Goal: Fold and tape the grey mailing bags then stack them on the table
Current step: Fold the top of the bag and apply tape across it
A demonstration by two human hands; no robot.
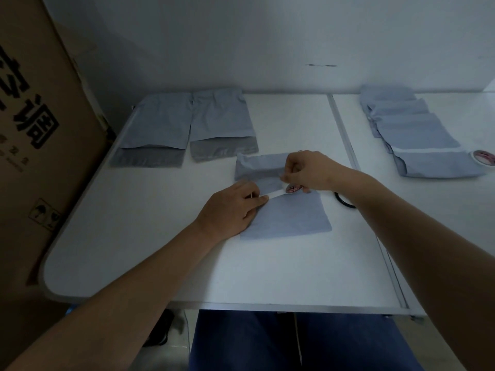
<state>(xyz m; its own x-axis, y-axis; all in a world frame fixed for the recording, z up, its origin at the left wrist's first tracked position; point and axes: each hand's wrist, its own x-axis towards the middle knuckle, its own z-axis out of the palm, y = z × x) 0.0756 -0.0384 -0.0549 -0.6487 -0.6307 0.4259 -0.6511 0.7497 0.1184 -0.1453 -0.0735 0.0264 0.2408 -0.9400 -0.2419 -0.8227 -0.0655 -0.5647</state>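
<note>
2 hands work at the middle of the white bench, whose rounded near-left corner and near edge leave a broad bare stretch of top between the person and the work. A cardboard box stands against the left edge, and a wall closes the far side. A seam runs near to far right of centre.

The folded grey bag lies flat just left of that seam. The left hand presses its fingertips on the bag's left side, pinning the free end of a white tape strip. The right hand pinches a small tape roll at the strip's other end, over the fold.

2 unfolded bags lie side by side at the far left, well apart from the hands. A row of overlapping bags lies far right, with a second tape roll touching its near end. A black ring lies by the right wrist.
</note>
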